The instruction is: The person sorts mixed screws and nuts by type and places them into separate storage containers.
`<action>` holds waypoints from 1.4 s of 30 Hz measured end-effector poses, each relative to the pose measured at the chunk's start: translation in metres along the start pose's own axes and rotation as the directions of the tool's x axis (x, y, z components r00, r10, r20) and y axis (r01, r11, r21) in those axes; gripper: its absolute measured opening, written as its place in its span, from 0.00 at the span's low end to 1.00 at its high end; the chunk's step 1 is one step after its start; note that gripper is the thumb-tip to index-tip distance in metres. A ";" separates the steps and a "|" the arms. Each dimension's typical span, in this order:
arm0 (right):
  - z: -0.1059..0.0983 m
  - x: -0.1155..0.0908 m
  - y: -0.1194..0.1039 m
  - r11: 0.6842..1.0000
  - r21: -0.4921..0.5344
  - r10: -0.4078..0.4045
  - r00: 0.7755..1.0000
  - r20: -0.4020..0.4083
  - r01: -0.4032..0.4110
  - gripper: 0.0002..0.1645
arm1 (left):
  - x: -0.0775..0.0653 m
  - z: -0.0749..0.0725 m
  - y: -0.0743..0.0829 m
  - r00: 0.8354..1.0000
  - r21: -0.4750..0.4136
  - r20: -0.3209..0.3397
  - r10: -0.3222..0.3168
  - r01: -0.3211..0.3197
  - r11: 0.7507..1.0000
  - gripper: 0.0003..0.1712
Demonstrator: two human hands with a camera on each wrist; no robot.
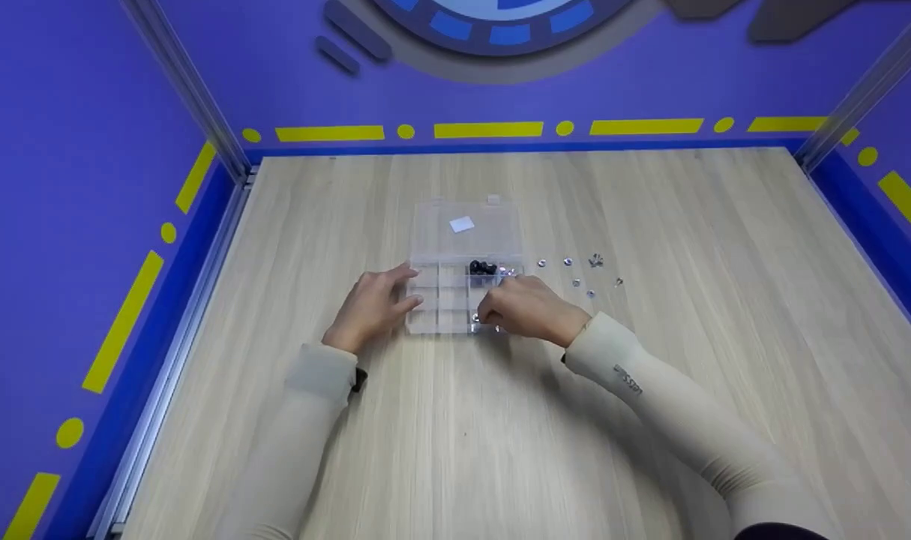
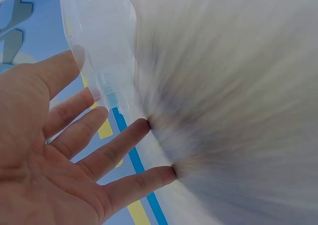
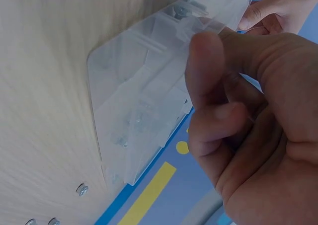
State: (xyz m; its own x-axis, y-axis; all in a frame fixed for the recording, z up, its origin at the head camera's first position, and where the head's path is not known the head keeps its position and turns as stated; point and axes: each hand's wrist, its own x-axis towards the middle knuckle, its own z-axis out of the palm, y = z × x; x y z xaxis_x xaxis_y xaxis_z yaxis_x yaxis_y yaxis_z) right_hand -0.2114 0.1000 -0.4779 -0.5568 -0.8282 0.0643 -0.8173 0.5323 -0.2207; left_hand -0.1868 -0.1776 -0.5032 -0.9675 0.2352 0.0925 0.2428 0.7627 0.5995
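A clear plastic compartment box (image 1: pixel 453 298) lies on the table with its lid (image 1: pixel 492 232) folded back. My left hand (image 1: pixel 373 304) rests at the box's left side, fingers fairly straight, thumb at the box edge; the left wrist view shows the palm (image 2: pixel 54 160). Over the front right compartments, my right hand (image 1: pixel 534 307) has its fingers curled, thumb close to the index finger; I cannot tell whether it pinches anything. Beside its fingertips sits a small shiny metal piece (image 1: pixel 476 318). Black knob-like pieces (image 1: pixel 483 268) fill a back compartment, with silver pieces (image 1: pixel 506 271) to their right.
Several small silver screw-like pieces (image 1: pixel 596 260) are scattered on the wooden table (image 1: pixel 425 435) right of the box. A white label (image 1: pixel 462 224) shows on the lid. Blue-purple panels (image 1: pixel 313 97) with yellow marks stand behind and at both sides.
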 end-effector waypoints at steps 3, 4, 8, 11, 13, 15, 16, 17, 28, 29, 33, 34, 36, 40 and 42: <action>0.000 0.000 0.001 1.000 -0.005 -0.004 1.000 -0.007 0.004 0.13 | 0.002 0.000 0.000 1.000 0.012 0.000 0.003 -0.003 1.000 0.27; 0.000 -0.001 0.001 1.000 -0.007 -0.005 1.000 -0.009 0.005 0.13 | 0.002 0.001 0.000 1.000 0.015 -0.003 0.006 -0.006 1.000 0.27; 0.001 -0.002 0.003 1.000 0.030 0.000 1.000 -0.013 0.000 0.10 | 0.002 0.001 0.000 1.000 0.015 -0.010 0.012 -0.012 1.000 0.27; 0.001 -0.005 0.007 0.996 0.085 0.007 1.000 -0.020 -0.005 0.08 | 0.001 0.001 0.000 1.000 0.009 -0.011 0.008 -0.008 1.000 0.26; 0.001 -0.007 0.009 0.994 0.113 0.012 0.999 -0.035 -0.008 0.07 | 0.001 0.001 0.000 1.000 0.008 -0.013 0.005 -0.005 1.000 0.26; 0.000 -0.009 0.012 0.991 0.132 0.013 0.998 -0.059 -0.005 0.07 | 0.001 0.001 -0.001 1.000 0.011 -0.014 0.004 -0.004 1.000 0.26; 0.000 -0.010 0.013 0.990 0.142 0.012 0.997 -0.077 -0.001 0.06 | 0.001 0.001 -0.001 1.000 0.014 -0.014 0.005 -0.005 1.000 0.26; -0.001 -0.012 0.014 0.989 0.150 0.009 0.995 -0.100 0.006 0.07 | 0.001 0.001 -0.002 1.000 0.017 -0.014 0.007 -0.007 1.000 0.26; -0.005 -0.029 0.037 0.987 0.152 0.007 0.941 -0.337 0.047 0.07 | 0.001 0.002 -0.003 1.000 0.012 -0.010 0.019 -0.019 1.000 0.26; -0.005 -0.032 0.041 0.987 0.154 0.014 0.937 -0.348 0.042 0.07 | 0.001 0.001 -0.002 1.000 0.011 -0.008 0.019 -0.018 1.000 0.26; -0.007 -0.044 0.058 0.988 0.153 0.085 0.925 -0.371 -0.029 0.08 | 0.001 0.001 -0.001 1.000 0.013 -0.006 0.015 -0.015 1.000 0.26; -0.007 -0.047 0.063 0.987 0.155 0.108 0.922 -0.373 -0.053 0.09 | 0.002 0.001 -0.001 1.000 0.015 -0.008 0.014 -0.013 1.000 0.25; -0.008 -0.054 0.074 0.981 0.162 0.163 0.915 -0.369 -0.110 0.11 | 0.002 0.001 0.000 1.000 0.015 -0.008 0.008 -0.008 1.000 0.25; -0.007 -0.068 0.092 0.969 0.162 0.233 0.902 -0.363 -0.185 0.14 | 0.002 0.002 0.001 1.000 0.017 0.000 -0.012 0.012 1.000 0.26; -0.006 -0.074 0.100 0.965 0.147 0.256 0.900 -0.353 -0.217 0.14 | 0.001 0.001 0.001 1.000 0.013 0.002 -0.020 0.020 1.000 0.26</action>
State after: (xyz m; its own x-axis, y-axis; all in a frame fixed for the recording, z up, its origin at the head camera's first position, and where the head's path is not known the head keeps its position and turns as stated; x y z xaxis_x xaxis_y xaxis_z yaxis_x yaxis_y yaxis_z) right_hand -0.2524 0.2157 -0.4985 -0.7628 -0.5467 0.3453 -0.6460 0.6677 -0.3700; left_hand -0.1878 -0.1754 -0.5035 -0.9721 0.2207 0.0790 0.2240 0.7752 0.5907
